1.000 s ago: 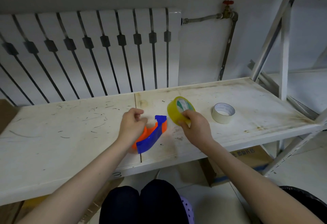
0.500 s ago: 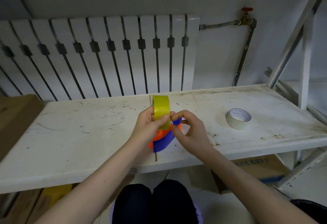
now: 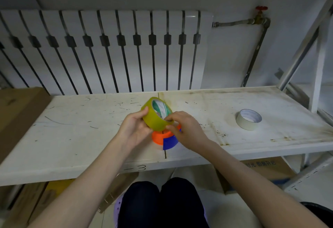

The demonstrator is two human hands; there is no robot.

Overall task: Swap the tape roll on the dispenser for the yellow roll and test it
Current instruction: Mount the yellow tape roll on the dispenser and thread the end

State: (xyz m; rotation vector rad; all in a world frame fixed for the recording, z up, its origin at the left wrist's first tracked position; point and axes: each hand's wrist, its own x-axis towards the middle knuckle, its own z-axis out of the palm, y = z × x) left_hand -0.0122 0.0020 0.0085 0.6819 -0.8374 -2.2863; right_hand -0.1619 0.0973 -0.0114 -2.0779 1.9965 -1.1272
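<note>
The yellow tape roll (image 3: pixel 155 117) is held tilted just above the shelf, its white and green core facing up and right. My left hand (image 3: pixel 134 130) grips the roll's left and lower side. My right hand (image 3: pixel 185 129) pinches the roll's near right edge with thumb and forefinger. The orange and blue tape dispenser (image 3: pixel 164 138) lies on the white shelf (image 3: pixel 72 137) directly beneath the roll, partly hidden by both hands. A white tape roll (image 3: pixel 248 119) lies flat on the shelf to the right, apart from my hands.
A white radiator (image 3: pixel 108 51) stands behind the shelf, with a pipe and red valve (image 3: pixel 261 8) to its right. A brown cardboard box (image 3: pixel 16 112) sits at the left end. Metal rack posts (image 3: pixel 317 69) rise at the right. Boxes lie under the shelf.
The yellow roll went from my right hand alone into both hands over the dispenser. It has since tipped from edge-on so its core faces up. The view has shifted.
</note>
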